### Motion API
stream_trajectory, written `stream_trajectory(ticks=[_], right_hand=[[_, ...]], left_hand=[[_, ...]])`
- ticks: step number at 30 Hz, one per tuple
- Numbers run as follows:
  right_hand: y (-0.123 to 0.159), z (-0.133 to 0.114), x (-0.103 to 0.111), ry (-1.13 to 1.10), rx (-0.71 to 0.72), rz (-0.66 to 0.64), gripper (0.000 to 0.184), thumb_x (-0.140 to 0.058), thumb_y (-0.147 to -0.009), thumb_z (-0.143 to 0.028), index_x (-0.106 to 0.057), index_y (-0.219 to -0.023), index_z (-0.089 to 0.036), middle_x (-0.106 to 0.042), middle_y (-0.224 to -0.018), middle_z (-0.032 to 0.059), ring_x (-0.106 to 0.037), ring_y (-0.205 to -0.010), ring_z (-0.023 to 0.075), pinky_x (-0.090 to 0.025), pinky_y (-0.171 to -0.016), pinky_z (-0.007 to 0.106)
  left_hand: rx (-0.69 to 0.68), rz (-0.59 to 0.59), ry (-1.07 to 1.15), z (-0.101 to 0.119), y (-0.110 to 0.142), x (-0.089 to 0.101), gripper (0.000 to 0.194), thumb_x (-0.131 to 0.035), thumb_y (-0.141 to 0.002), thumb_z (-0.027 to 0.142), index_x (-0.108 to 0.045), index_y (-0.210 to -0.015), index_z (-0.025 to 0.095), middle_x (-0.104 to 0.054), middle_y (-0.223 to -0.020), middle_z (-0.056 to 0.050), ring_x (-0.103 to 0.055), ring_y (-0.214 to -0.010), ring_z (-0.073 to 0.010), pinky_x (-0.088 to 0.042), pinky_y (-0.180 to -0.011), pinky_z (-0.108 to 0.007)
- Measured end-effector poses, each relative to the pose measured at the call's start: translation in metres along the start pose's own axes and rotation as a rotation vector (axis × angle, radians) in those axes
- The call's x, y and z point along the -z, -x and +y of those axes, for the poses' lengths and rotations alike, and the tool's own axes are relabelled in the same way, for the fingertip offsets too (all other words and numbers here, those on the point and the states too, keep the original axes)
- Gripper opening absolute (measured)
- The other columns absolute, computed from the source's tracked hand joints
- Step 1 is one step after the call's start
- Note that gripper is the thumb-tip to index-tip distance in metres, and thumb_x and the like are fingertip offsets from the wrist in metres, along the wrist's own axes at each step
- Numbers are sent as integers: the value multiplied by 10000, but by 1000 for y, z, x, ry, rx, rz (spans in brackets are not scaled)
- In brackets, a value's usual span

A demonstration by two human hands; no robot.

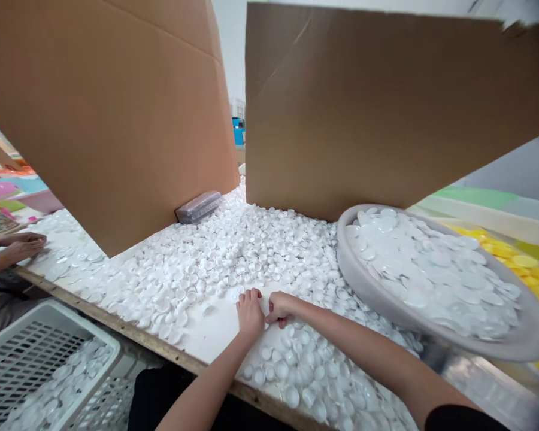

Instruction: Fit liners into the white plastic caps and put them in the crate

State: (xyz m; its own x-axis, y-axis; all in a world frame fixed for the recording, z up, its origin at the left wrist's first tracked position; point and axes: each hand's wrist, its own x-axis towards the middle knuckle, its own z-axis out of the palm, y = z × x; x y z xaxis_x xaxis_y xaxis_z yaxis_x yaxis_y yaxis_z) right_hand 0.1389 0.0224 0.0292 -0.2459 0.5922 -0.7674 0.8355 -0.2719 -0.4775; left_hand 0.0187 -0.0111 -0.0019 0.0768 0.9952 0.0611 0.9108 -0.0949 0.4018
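My left hand (250,312) is over the table at the near edge of a pile of small white plastic caps (233,251), its fingers bent and pressed together. Close beside it on the right, my right hand (279,309) has its thumb and fingers curled in a pinch. Whatever either hand holds is hidden or too small to make out. Loose white caps (305,362) lie in front of my right forearm, and a bare patch of white tabletop (218,326) shows left of my hands.
A round basin (348,251) heaped with white discs stands at right. Two cardboard sheets (130,120) (377,108) rise behind the pile, a clear plastic box (200,208) against one. Below left is a slatted basket (112,341) holding white pieces. Another person's hands (24,244) are at far left.
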Motion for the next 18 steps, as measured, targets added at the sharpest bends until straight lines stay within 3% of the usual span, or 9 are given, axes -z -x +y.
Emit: stream_trajectory(ticks=[9, 13, 16, 18], right_hand=[[19, -10, 1, 77, 19, 71, 158, -627, -563, -187, -489, -518, -124, -462, -354, -4, -513, -381, 152, -413, -395, 236], [27, -16, -6, 75, 8, 110, 115, -624, -546, -152, -516, -534, -116, -492, -399, -3, -515, -403, 131, -417, -420, 217], [29, -16, -17, 101, 113, 189, 114, -630, -533, -172, -555, -597, -115, -544, -489, 8, -530, -447, 118, -407, -436, 190], [28, -13, -19, 95, 221, 232, 220, -651, -530, -263, -587, -692, -128, -581, -568, 20, -545, -487, 123, -399, -449, 187]], left_hand=[[-35, 13, -65, 2, -3, 6, 231, -489, -678, 251, -444, -900, 207, -454, -948, -33, -362, -867, -191, -245, -710, -302], [-104, -5, -73, 7, 0, 13, 218, -339, -789, 294, -461, -953, 221, -518, -823, -43, -420, -833, -197, -253, -726, -322], [-140, -43, -88, 9, 5, 22, 308, -213, -835, 322, -484, -950, 230, -542, -701, -44, -476, -753, -191, -279, -718, -317], [-116, -67, -71, -4, 9, 40, 324, -215, -832, 362, -487, -953, 235, -554, -683, -40, -498, -708, -183, -306, -686, -294]])
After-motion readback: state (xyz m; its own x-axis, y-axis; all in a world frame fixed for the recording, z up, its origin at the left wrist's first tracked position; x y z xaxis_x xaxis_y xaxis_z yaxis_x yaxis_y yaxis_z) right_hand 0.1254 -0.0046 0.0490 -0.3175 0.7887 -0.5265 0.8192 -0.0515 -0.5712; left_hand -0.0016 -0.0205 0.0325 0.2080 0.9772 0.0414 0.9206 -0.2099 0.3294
